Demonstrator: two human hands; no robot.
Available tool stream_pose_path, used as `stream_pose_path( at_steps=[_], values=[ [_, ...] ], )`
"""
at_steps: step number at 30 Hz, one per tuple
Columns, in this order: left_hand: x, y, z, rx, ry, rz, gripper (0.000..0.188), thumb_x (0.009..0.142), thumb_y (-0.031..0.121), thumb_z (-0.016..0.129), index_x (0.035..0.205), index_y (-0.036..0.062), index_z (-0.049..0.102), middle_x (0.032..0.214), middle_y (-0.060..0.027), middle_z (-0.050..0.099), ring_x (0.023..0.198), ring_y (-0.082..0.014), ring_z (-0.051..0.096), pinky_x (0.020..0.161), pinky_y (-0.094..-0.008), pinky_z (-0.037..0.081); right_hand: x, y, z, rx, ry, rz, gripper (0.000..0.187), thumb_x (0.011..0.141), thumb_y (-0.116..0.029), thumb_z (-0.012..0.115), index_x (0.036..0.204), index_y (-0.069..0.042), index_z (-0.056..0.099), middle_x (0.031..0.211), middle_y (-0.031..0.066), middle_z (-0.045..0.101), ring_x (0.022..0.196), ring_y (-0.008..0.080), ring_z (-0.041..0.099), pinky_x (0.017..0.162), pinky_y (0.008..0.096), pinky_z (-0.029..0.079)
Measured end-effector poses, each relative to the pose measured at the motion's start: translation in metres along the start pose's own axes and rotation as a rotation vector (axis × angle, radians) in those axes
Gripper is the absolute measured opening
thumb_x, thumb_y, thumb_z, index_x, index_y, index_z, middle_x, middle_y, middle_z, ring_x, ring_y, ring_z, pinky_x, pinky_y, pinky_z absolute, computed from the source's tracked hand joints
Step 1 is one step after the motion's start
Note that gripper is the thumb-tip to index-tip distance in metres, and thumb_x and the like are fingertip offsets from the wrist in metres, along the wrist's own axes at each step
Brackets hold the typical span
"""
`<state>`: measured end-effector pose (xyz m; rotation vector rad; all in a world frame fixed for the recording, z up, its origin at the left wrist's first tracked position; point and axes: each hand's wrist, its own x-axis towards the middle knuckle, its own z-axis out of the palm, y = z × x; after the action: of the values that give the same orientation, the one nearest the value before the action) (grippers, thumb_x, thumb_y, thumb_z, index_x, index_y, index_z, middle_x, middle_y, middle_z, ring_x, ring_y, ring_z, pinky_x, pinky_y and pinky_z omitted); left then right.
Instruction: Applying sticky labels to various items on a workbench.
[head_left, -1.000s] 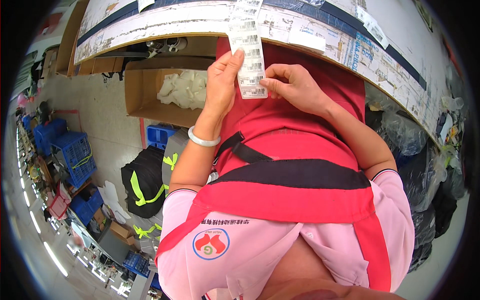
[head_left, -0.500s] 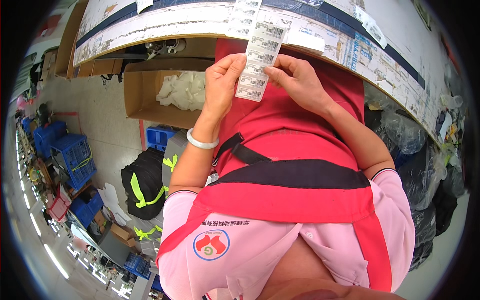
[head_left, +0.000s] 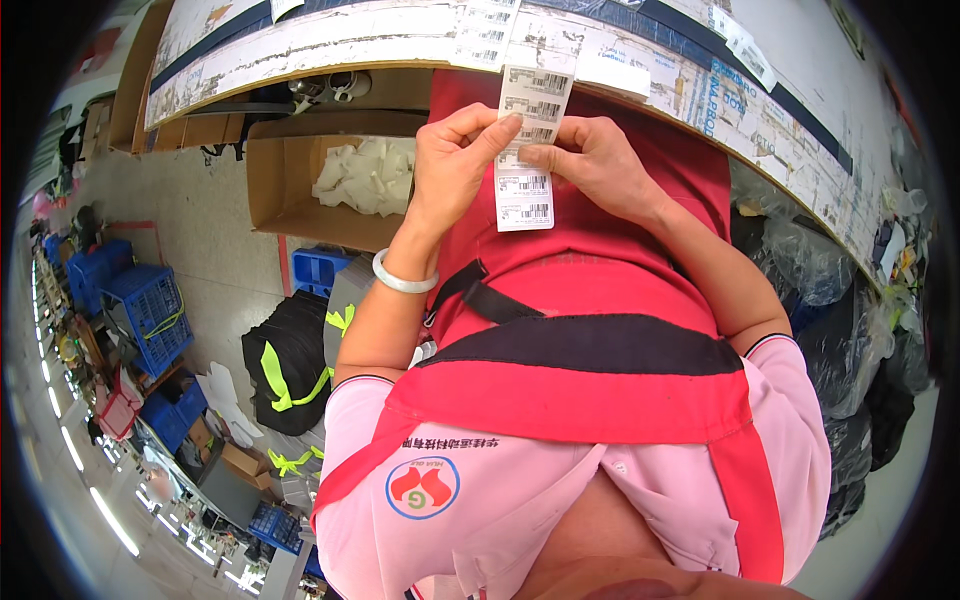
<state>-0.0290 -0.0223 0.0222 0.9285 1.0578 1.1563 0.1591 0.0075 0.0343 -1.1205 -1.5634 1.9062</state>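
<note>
A white strip of printed barcode labels [head_left: 526, 203] hangs between my hands, in front of the red apron [head_left: 600, 290] and just off the table's near edge. My left hand [head_left: 455, 160] pinches the strip's left side with thumb and fingers. From the other side, my right hand [head_left: 600, 165] grips the same strip, its thumb lying across the labels. The strip's lower end hangs free below my thumbs, and its upper part reaches the table edge. Another label strip [head_left: 485, 40] lies on the table, left of the held one's upper end.
The worn white table [head_left: 640, 55] spans the far side, with a white paper piece [head_left: 612, 75] near its edge. Below it at left stands a cardboard box [head_left: 275, 185] holding crumpled white paper [head_left: 365, 178]. Black bundles with yellow-green ties [head_left: 285, 365] and blue crates [head_left: 150, 320] stand left; plastic bags [head_left: 815, 270] lie right.
The held label strip has slid down toward me and stands straighter, with more of it hanging below my thumbs. My hands have moved slightly closer together over it.
</note>
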Motion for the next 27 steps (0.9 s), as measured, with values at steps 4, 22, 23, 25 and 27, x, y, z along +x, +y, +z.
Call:
stream_pose_path(
  at_steps=[4,22,23,25,27],
  values=[
    [0.0,0.004,-0.004,-0.002,-0.006,-0.004,0.012,0.09,0.01,0.067,0.094,-0.0013,0.069,0.08,0.0008,0.066,0.071,-0.0021,0.055,0.063,-0.018,0.044,0.0,-0.01,-0.007,-0.013,0.117,-0.02,0.021,0.091,-0.018,0.065,0.097,0.002,0.068,0.081,0.0014,0.065,0.072,0.0049,0.057,0.066,0.022,0.048],
    [0.007,0.013,0.014,-0.042,-0.099,-0.092,0.016,0.088,0.012,0.069,0.098,-0.0001,0.069,0.085,-0.0028,0.069,0.072,-0.0053,0.06,0.064,-0.0193,0.048,-0.011,-0.031,-0.026,-0.008,0.071,-0.156,0.017,0.096,-0.015,0.057,0.1,0.001,0.062,0.081,0.0017,0.061,0.07,0.0066,0.057,0.066,0.0199,0.048],
    [0.008,0.013,0.013,-0.042,-0.119,-0.117,0.014,0.088,0.01,0.069,0.098,0.0005,0.069,0.087,-0.0034,0.07,0.074,-0.0062,0.062,0.066,-0.0195,0.049,-0.011,-0.03,-0.027,0.011,0.061,-0.154,0.017,0.097,-0.014,0.056,0.1,0.001,0.062,0.082,0.0018,0.061,0.071,0.0068,0.058,0.067,0.02,0.049],
    [0.006,0.013,0.012,-0.044,-0.132,-0.136,0.014,0.088,0.011,0.069,0.097,0.0002,0.069,0.085,-0.0029,0.069,0.073,-0.0053,0.061,0.064,-0.0194,0.048,-0.012,-0.027,-0.031,0.016,0.021,-0.156,0.017,0.097,-0.015,0.055,0.101,0.001,0.061,0.083,0.0019,0.061,0.071,0.0069,0.058,0.067,0.0203,0.049],
    [0.005,0.013,0.012,-0.045,-0.147,-0.155,0.015,0.088,0.012,0.07,0.096,0.0,0.069,0.083,-0.0024,0.069,0.072,-0.0045,0.06,0.062,-0.0193,0.047,-0.013,-0.027,-0.032,0.021,-0.018,-0.159,0.018,0.098,-0.015,0.054,0.102,0.001,0.061,0.083,0.0021,0.061,0.071,0.0069,0.058,0.068,0.0206,0.049]
  ],
)
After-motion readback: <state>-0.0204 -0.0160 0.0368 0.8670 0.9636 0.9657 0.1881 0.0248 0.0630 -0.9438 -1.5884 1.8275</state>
